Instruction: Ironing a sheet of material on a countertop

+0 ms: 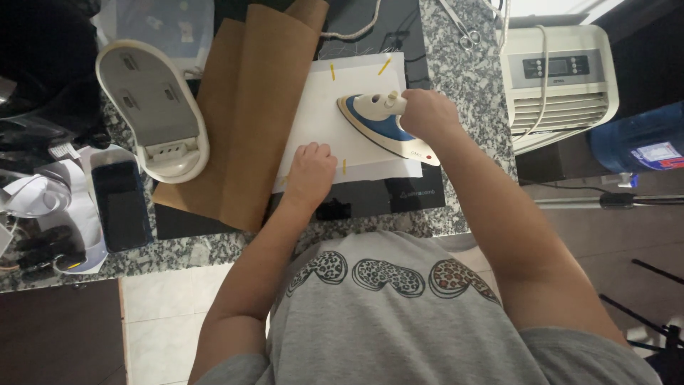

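Note:
My right hand (426,114) grips the handle of a white and blue iron (377,125), which lies flat on a white sheet of fabric (320,117) spread over a black glass surface (420,189). My left hand (311,170) presses down flat on the sheet's near edge, fingers together. Short yellow marks (384,67) sit near the sheet's corners.
Brown paper or fabric (246,107) lies left of the sheet. A white iron base (153,110) and a dark phone (121,203) rest on the granite counter (467,78) at left. Scissors (463,28) lie at the far right, beside a white air cooler (556,78) and a blue jug (638,139).

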